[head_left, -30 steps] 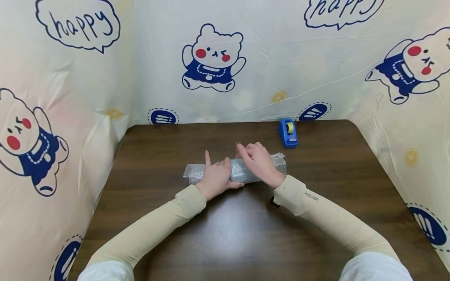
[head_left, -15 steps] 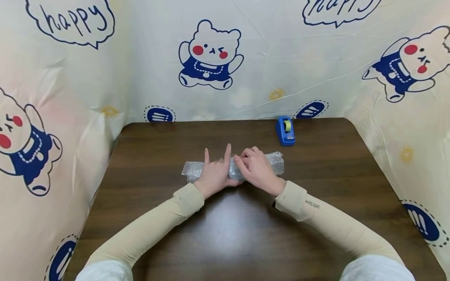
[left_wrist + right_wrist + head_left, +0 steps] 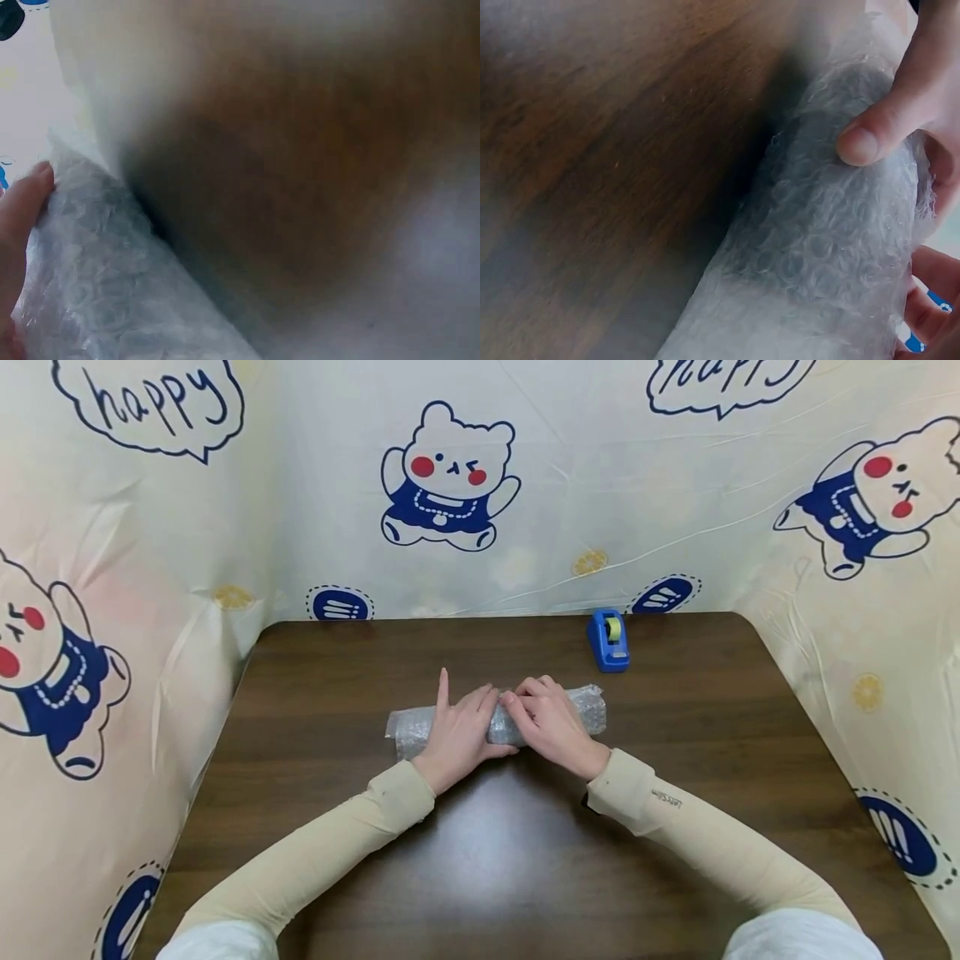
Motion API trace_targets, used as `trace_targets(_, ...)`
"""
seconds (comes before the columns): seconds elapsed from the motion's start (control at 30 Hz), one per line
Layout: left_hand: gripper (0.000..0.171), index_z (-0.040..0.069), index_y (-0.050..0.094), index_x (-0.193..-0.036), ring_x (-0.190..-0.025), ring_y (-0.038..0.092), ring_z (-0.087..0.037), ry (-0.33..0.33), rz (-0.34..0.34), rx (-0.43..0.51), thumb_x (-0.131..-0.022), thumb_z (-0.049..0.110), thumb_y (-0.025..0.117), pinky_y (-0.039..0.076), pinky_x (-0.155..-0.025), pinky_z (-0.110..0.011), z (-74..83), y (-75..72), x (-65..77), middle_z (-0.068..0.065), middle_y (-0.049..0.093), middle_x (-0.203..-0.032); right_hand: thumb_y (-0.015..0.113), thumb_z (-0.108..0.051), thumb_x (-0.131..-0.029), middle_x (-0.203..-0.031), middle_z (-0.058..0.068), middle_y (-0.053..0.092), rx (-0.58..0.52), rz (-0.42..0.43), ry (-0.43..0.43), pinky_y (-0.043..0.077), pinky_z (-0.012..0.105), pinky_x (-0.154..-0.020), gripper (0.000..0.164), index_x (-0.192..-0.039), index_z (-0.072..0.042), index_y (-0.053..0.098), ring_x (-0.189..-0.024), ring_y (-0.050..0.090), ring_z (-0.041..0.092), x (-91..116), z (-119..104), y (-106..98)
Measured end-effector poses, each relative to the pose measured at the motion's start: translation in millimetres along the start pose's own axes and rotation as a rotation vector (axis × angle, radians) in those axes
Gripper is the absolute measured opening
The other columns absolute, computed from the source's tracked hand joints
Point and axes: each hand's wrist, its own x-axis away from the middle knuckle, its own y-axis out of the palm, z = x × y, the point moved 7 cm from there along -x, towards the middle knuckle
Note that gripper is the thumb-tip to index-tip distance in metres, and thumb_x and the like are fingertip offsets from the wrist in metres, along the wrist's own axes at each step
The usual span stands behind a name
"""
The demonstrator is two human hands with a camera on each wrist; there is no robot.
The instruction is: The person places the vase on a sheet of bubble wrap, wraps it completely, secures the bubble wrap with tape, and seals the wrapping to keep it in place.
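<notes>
A roll of bubble wrap [image 3: 416, 727] lies crosswise on the brown table, its clear ends loose and crinkled. My left hand [image 3: 459, 731] holds it left of the middle, fingers over the top, thumb along the near side and little finger sticking up. Close beside it, my right hand [image 3: 551, 722] has its fingers curled over the roll's far side. In the right wrist view, a thumb [image 3: 862, 142] presses the bubbled plastic [image 3: 817, 217], with curled fingers [image 3: 930, 300] at its far edge. The left wrist view shows a finger [image 3: 22, 202] against the wrap [image 3: 97, 262].
A blue tape dispenser [image 3: 608, 641] with a yellowish roll stands at the table's back right, beyond my right hand. Patterned cloth [image 3: 450, 581] hangs behind and along both sides of the table [image 3: 480, 860].
My right hand has come down from above the roll onto its far side. My left index finger, raised half a second ago, now lies over the wrap. The dispenser has stayed put.
</notes>
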Motion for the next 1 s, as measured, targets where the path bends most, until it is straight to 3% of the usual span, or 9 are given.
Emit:
trace_targets(0.2, 0.084, 0.006, 0.064, -0.130, -0.112, 0.073, -0.026, 0.061, 0.084, 0.046, -0.071, 0.061, 0.089, 0.012, -0.122, -0.068, 2.6, -5.9, 2.4, -0.013, 0.072, -0.128, 0.052, -0.027, -0.109, -0.096, 0.007, 0.070, -0.009, -0.020, 0.018, 0.049, 0.042, -0.085, 0.040, -0.094, -0.002, 0.081, -0.091, 0.058, 0.027, 2, 3, 1)
trace_targets(0.37, 0.078, 0.005, 0.066, -0.122, -0.109, 0.074, -0.028, 0.074, 0.090, 0.087, -0.069, 0.058, 0.091, 0.009, -0.124, -0.065, 0.9, -8.4, 0.8, -0.016, 0.073, -0.127, 0.049, -0.031, -0.110, -0.104, 0.006, 0.070, -0.029, -0.044, 0.032, 0.050, 0.042, -0.088, 0.039, -0.109, -0.005, 0.079, -0.097, 0.059, 0.025, 4, 8, 3)
trace_targets(0.47, 0.075, 0.005, 0.066, -0.118, -0.112, 0.073, -0.027, 0.077, 0.086, 0.101, -0.070, 0.057, 0.091, 0.012, -0.125, -0.064, -0.9, -7.6, 0.1, -0.016, 0.073, -0.125, 0.051, -0.029, -0.109, -0.113, 0.007, 0.067, -0.110, -0.018, 0.044, 0.050, 0.044, -0.093, 0.033, -0.121, -0.007, 0.072, -0.105, 0.060, 0.025, 6, 11, 2)
trace_targets(0.6, 0.070, 0.005, 0.066, -0.115, -0.116, 0.072, -0.027, 0.071, 0.082, 0.133, -0.072, 0.055, 0.090, 0.024, -0.123, -0.061, -3.5, -7.0, -1.1, -0.016, 0.073, -0.125, 0.061, -0.017, -0.106, -0.116, 0.007, 0.065, -0.276, 0.044, -0.016, 0.049, 0.045, -0.099, 0.018, -0.115, -0.007, 0.071, -0.113, 0.058, 0.025, 7, 10, -2)
trace_targets(0.67, 0.069, 0.006, 0.066, -0.115, -0.116, 0.071, -0.030, 0.055, 0.067, 0.160, -0.073, 0.054, 0.089, 0.037, -0.117, -0.056, -5.0, -6.3, -0.9, -0.018, 0.072, -0.127, 0.065, -0.009, -0.102, -0.115, 0.007, 0.068, -0.339, 0.067, -0.071, 0.047, 0.045, -0.101, 0.011, -0.108, -0.006, 0.074, -0.116, 0.058, 0.026, 9, 7, -3)
trace_targets(0.8, 0.069, 0.004, 0.065, -0.116, -0.117, 0.070, -0.037, 0.016, 0.028, 0.205, -0.076, 0.054, 0.088, 0.059, -0.092, -0.050, -7.4, -3.7, 0.9, -0.024, 0.067, -0.133, 0.071, -0.001, -0.095, -0.107, 0.005, 0.075, -0.355, 0.116, -0.166, 0.047, 0.044, -0.104, 0.010, -0.102, -0.005, 0.076, -0.117, 0.060, 0.029, 15, 2, -4)
trace_targets(0.87, 0.070, 0.003, 0.064, -0.118, -0.117, 0.070, -0.038, 0.004, 0.014, 0.217, -0.077, 0.055, 0.087, 0.061, -0.083, -0.049, -8.1, -2.8, 1.5, -0.025, 0.065, -0.136, 0.073, 0.000, -0.093, -0.104, 0.003, 0.077, -0.338, 0.144, -0.193, 0.047, 0.044, -0.103, 0.013, -0.104, -0.006, 0.078, -0.117, 0.060, 0.031, 19, 1, -4)
trace_targets(1.0, 0.074, -0.001, 0.063, -0.126, -0.116, 0.070, -0.039, -0.012, -0.007, 0.249, -0.080, 0.052, 0.086, 0.061, -0.081, -0.050, -9.3, -2.1, 1.0, -0.027, 0.063, -0.138, 0.078, 0.000, -0.089, -0.102, 0.002, 0.079, -0.320, 0.183, -0.221, 0.044, 0.044, -0.099, 0.018, -0.105, -0.007, 0.081, -0.110, 0.059, 0.030, 28, -1, -2)
